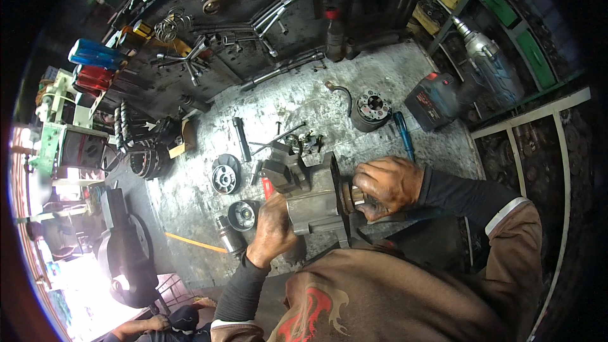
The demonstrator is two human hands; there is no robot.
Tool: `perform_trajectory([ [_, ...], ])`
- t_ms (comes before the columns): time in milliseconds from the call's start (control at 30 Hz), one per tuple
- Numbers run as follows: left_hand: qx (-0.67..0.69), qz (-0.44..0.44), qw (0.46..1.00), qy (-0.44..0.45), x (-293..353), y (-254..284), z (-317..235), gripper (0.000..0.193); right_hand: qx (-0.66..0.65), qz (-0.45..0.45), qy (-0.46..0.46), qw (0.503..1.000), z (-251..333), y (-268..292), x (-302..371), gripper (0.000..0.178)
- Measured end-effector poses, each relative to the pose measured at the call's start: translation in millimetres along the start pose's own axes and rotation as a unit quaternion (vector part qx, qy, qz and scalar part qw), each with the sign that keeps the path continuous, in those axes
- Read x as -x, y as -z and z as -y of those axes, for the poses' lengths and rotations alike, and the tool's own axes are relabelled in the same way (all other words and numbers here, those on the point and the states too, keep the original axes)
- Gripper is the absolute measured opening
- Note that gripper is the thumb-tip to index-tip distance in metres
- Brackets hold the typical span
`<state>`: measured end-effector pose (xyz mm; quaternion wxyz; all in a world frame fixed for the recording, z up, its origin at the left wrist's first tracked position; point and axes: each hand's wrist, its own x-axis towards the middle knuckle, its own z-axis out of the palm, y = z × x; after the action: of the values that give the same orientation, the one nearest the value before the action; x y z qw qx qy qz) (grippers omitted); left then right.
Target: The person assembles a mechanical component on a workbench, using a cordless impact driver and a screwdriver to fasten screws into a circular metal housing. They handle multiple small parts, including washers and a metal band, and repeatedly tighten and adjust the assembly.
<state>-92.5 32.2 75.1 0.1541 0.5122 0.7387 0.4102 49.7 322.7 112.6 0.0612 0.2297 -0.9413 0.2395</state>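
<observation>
A blocky grey metal housing [313,209] with a flat flange on its right side sits at the near edge of the workbench. My left hand [273,228] is closed against the housing's left end, its fingertips partly hidden. At the flange side, my right hand [387,183] curls round a short, round metal part [353,197] that juts out of the housing. Whether that part turns or sits fixed cannot be told. Behind the housing lie dark angular metal pieces [285,171] and small loose hardware [310,140]. A blue-handled screwdriver [403,136] lies just beyond my right hand.
Left on the bench [196,209] are round metal caps [225,177], a cylinder [229,235] and a socket [241,139]. Farther back stand a round drilled part [372,109], a dark battery-like box [432,100] and a red-capped bottle [334,37]. Another person's hand [155,323] shows at lower left.
</observation>
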Motion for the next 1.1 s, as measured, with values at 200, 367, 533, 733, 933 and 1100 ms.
perform_trajectory([
  [200,-0.014,0.032,0.998,0.049,2,12,-7,0.035,-0.630,0.055,-0.457,0.625,25,2,4,0.047],
  [367,0.287,-0.191,0.893,0.288,-6,36,-28,0.041,-0.397,-0.087,-0.296,0.864,31,8,10,0.042],
  [533,0.339,-0.169,0.910,0.168,-40,3,-42,0.054,-0.361,-0.092,-0.284,0.883,37,4,11,0.039],
  [733,0.304,-0.201,0.915,0.173,-47,-8,-45,0.051,-0.399,-0.126,-0.325,0.848,47,0,11,0.036],
  [933,0.224,-0.199,0.939,0.171,-45,-5,-47,0.053,-0.387,-0.113,-0.350,0.846,54,0,8,0.035],
  [1100,0.239,-0.168,0.939,0.183,-53,4,-49,0.073,-0.416,-0.128,-0.360,0.825,51,-1,7,0.049],
])
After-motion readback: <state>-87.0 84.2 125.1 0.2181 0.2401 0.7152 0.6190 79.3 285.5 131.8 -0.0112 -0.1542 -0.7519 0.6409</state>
